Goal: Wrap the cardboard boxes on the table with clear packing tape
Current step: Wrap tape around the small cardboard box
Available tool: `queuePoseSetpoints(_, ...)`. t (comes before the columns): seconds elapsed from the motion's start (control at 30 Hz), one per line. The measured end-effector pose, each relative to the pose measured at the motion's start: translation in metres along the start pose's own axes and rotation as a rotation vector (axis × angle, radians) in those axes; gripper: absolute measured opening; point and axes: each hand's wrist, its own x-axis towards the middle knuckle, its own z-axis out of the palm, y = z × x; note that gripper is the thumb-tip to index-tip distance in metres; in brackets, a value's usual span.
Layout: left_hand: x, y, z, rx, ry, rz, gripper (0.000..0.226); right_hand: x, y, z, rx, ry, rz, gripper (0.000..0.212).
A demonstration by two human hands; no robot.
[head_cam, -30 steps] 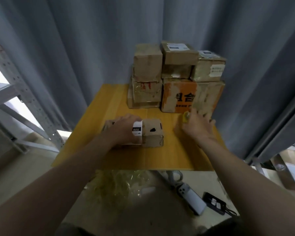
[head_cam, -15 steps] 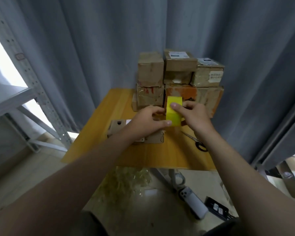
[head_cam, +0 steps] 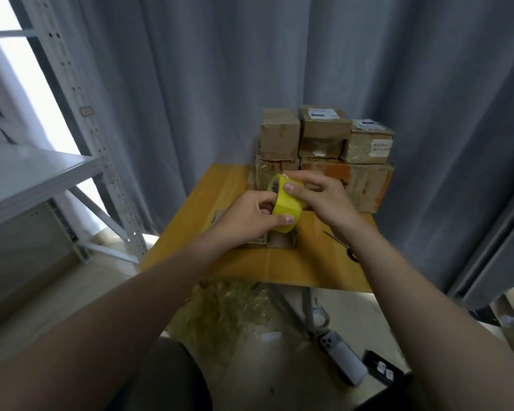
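Observation:
Both hands hold a yellow-looking roll of packing tape (head_cam: 286,206) in the air above the wooden table (head_cam: 220,200). My left hand (head_cam: 247,216) grips its near side, thumb on the rim. My right hand (head_cam: 318,197) holds it from the far right, one fingertip pressed on top. Under the hands lies a small cardboard box (head_cam: 279,240), mostly hidden. A stack of cardboard boxes (head_cam: 324,149) stands at the table's back edge.
Scissors (head_cam: 343,246) lie on the table to the right of the small box. A grey metal shelf (head_cam: 42,170) stands at the left. Crumpled clear tape (head_cam: 229,307), a phone (head_cam: 341,358) and a dark device (head_cam: 383,370) lie on the floor. Grey curtains hang behind.
My right hand picked up the tape roll from beside the stack and brought it over the small box. My left hand left the box and took hold of the roll, which has tilted.

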Motion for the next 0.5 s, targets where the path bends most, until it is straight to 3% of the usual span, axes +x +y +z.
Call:
queuePoseSetpoints(0.13, -0.011, -0.002, -0.004, 0.099, -0.032, 0.037, 0.024, 0.001, -0.001, 0.012, 0.135, 0.123, 0.051, 0.004)
queuePoseSetpoints(0.33, -0.021, -0.001, -0.001, -0.031, -0.068, -0.005, 0.022, 0.005, 0.000, 0.022, -0.092, 0.172, 0.038, 0.016)
queuePoseSetpoints(0.5, -0.021, 0.004, 0.007, -0.166, -0.038, -0.039, 0.018, 0.006, -0.001, 0.019, -0.122, 0.211, 0.062, 0.016)
